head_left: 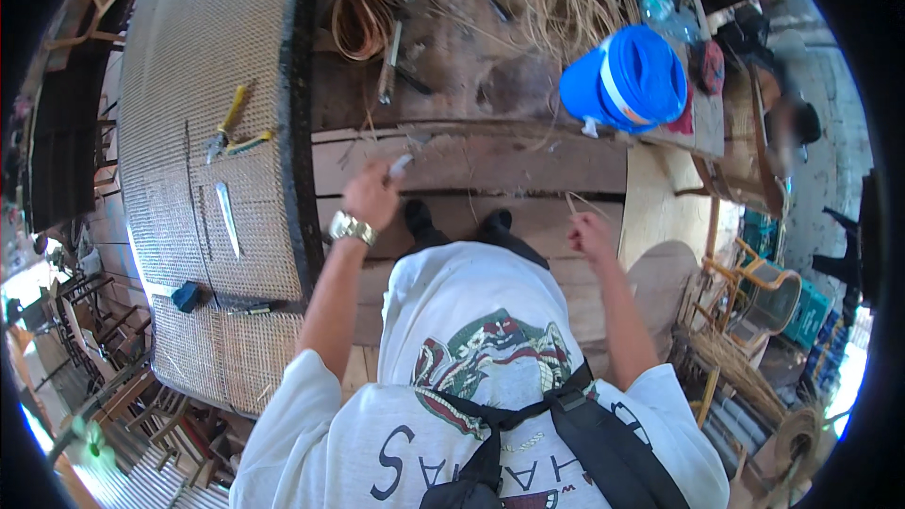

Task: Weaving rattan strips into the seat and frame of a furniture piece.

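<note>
My left hand (pixel 370 196), with a metal watch on the wrist, is closed around a small grey-handled tool (pixel 400 167) whose tip points up and right. My right hand (pixel 590 234) pinches the end of a thin pale rattan strand (pixel 577 202). Both hands are raised in front of my chest above wooden floor planks (pixel 528 162). To my left lies a large woven cane panel in a dark frame (pixel 217 57), with yellow-handled pliers (pixel 226 127) and a flat blade (pixel 228 217) resting on it.
A blue plastic jug (pixel 630 80) stands ahead right. Coiled rattan (pixel 356 14) and a bundle of loose strands (pixel 575 0) lie ahead with hand tools among them. Wooden chair frames (pixel 754 283) crowd the right, stacked furniture the lower left. A small blue object (pixel 187 296) sits on the panel.
</note>
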Tool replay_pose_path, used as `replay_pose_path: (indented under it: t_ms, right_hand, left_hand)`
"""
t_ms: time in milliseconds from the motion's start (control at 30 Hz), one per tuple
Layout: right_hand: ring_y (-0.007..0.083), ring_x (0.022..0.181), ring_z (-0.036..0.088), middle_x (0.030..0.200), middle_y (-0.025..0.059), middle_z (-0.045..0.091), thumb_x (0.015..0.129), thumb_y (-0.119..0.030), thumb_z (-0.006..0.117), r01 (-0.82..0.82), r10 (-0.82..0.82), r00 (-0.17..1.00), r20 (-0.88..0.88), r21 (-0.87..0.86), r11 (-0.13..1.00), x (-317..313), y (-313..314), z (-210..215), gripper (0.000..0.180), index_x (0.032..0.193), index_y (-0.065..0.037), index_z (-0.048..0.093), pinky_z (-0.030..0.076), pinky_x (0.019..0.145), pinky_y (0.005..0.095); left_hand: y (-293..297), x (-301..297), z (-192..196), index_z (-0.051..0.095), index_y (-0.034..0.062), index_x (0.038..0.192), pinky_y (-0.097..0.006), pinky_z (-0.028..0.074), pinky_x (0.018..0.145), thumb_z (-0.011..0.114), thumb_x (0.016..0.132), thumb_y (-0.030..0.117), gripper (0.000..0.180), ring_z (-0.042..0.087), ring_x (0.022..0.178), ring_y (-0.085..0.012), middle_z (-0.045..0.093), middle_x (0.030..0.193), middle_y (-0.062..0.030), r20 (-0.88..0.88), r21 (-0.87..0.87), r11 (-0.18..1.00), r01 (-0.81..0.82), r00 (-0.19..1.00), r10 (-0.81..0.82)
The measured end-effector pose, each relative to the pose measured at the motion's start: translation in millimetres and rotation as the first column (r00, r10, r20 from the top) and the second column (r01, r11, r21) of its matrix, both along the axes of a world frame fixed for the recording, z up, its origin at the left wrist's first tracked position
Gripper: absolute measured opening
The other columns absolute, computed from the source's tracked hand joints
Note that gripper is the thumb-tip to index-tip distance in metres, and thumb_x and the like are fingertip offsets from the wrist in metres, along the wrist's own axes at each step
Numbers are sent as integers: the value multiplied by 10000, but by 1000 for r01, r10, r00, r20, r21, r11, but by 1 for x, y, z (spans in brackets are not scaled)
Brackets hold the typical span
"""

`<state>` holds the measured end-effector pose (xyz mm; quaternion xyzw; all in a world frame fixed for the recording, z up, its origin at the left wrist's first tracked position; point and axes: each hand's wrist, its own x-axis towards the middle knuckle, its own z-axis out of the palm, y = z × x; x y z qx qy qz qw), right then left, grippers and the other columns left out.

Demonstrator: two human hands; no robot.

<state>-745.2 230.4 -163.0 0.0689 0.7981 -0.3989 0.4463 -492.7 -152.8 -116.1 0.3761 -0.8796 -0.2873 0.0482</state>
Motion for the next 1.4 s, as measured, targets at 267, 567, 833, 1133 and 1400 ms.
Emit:
replay_pose_path:
  t_ms: [267, 567, 833, 1133, 1400]
  right_hand:
    - [55, 538, 479, 677, -3, 576, 1000, -182, 551, -383, 408, 912, -51, -462, 800, 140, -242, 116, 137, 998, -62, 616, 379, 476, 238]
    - [77, 648, 551, 693, 6, 595, 999, -167, 561, -757, 801, 583, -138, -451, 473, 118, -285, 104, 155, 1026, -34, 634, 461, 603, 258]
    - [248, 1005, 671, 1093, 130, 703, 893, -219, 666, -975, 922, 195, -333, -168, 146, -13, -341, 30, 317, 1169, -63, 652, 530, 894, 381]
    - [237, 886, 682, 933, 125, 712, 938, -248, 631, -799, 557, 532, -638, -161, 579, -71, -497, 18, 252, 1084, -45, 666, 540, 800, 356]
    - [381, 1368, 351, 1457, 197, 377, 809, -416, 759, -992, 414, -61, -908, 8, -129, 162, -581, 70, 841, 1458, -78, 346, 310, 1139, 471]
  left_hand:
    - [23, 16, 48, 706, 46, 1067, -210, 324, 451, 594, 1005, 314, 298, 437, 510, -11, 709, 873, -3, -229, 944, 329, 32, 781, 581]
    - [-25, 76, 66, 622, 87, 1116, -177, 290, 411, 623, 992, 191, 162, 387, 484, -17, 680, 902, -40, -154, 987, 160, -2, 253, 955]
    - [15, 148, 70, 603, 95, 1144, -159, 258, 355, 555, 1028, 210, 170, 395, 473, -4, 655, 894, -7, -142, 990, 138, -37, -133, 981]
    - [97, 162, 74, 624, 96, 1102, -194, 275, 393, 606, 996, 182, 138, 417, 465, -28, 692, 943, -34, -1, 999, -19, -37, -468, 884]
    - [104, 99, 98, 639, 53, 1013, -179, 313, 410, 677, 946, 188, 155, 436, 481, -17, 699, 870, -50, -51, 933, -79, -352, -344, 937]
